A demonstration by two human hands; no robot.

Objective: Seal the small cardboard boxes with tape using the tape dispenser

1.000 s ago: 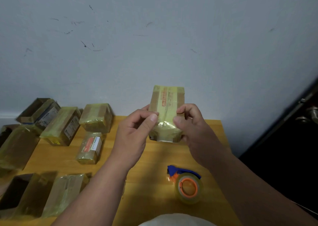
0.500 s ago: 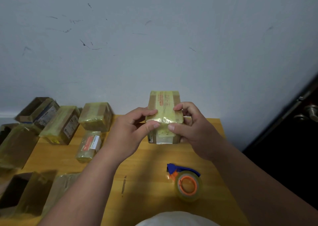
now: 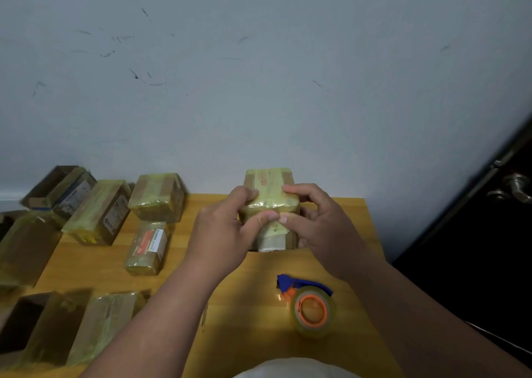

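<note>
Pressing tape: box (image 3: 269, 204), lowered from mid-air onto table (image 3: 230, 305); left hand (image 3: 227, 230) and right hand (image 3: 319, 227) gripping it, thumbs smoothing flap. Dispenser (image 3: 312, 305) idle; seal nearly complete.

Both hands, left hand (image 3: 221, 233) and right hand (image 3: 319, 227), gripped the taped cardboard box (image 3: 269, 202) on the wooden table (image 3: 247, 305); the tape dispenser (image 3: 309, 302) lay nearby.
</note>
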